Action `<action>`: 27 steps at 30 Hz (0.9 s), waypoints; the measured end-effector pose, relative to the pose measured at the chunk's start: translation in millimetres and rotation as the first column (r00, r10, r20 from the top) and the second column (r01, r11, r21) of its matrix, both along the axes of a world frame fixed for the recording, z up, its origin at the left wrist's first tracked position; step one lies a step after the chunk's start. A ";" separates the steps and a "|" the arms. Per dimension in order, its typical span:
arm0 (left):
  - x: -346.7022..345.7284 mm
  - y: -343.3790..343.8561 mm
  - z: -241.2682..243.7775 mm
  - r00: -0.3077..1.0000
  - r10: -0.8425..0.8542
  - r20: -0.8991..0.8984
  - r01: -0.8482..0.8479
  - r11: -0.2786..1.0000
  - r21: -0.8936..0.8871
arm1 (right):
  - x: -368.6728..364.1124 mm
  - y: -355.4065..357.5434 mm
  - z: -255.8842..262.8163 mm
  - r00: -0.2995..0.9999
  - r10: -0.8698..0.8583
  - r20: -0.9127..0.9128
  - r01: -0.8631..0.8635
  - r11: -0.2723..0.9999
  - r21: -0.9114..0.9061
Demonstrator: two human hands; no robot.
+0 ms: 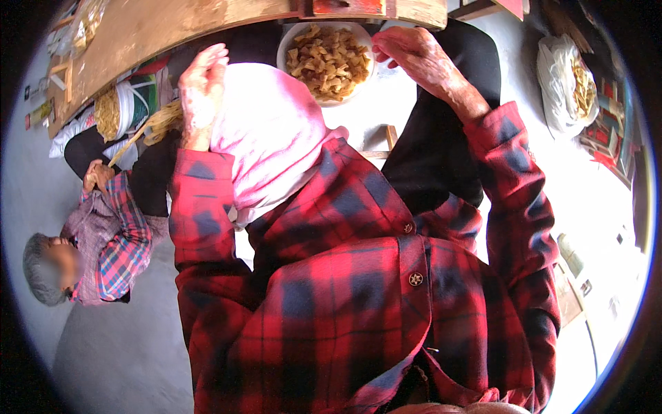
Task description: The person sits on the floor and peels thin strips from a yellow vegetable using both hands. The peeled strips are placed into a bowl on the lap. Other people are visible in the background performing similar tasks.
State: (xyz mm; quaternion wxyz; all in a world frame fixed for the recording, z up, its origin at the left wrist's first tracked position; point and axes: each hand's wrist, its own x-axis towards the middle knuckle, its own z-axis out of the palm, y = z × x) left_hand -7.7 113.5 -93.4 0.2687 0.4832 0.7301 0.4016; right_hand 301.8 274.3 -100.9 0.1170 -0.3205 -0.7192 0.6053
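My left hand is raised over the left edge of a pink and white cloth on my lap, its fingers bent near the wooden table's edge; I cannot tell if it holds anything. Between my knees stands a white bowl full of cut, light brown pieces, perhaps dried food. At the bowl's right rim is my right hand, fingers curled and thumb close to them; whether something small is pinched there cannot be seen.
A wooden table crosses the top, bearing a red-orange block. On the left a co-worker sits holding long tan strips, beside a tub of similar strips. An open plastic bag of pale pieces lies at right.
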 end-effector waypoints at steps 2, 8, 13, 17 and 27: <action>-23.0 -19.7 -3.6 0.990 0.142 -0.024 -0.142 0.990 -0.008 | -1.7 -1.7 5.4 1.000 0.012 0.006 -0.012 0.998 -0.066; -76.6 -92.2 -88.6 0.852 0.143 -0.503 -0.250 0.956 -0.152 | -0.2 -5.6 2.6 0.995 0.032 0.098 -0.021 0.994 -0.111; -82.1 -194.4 -250.6 0.846 -0.042 -0.532 -0.225 0.876 -0.427 | -6.6 -5.5 -2.7 0.986 0.041 0.160 -0.016 0.988 -0.156; -59.1 -179.9 -264.1 0.886 -0.356 -0.295 0.130 0.804 -0.580 | -8.0 -5.5 -7.2 0.968 0.041 0.249 -0.012 0.993 -0.116; -78.7 -141.8 -259.4 0.800 0.010 -0.601 -0.232 0.928 -0.292 | -21.8 -9.1 -20.6 0.940 0.083 0.332 -0.021 0.982 -0.186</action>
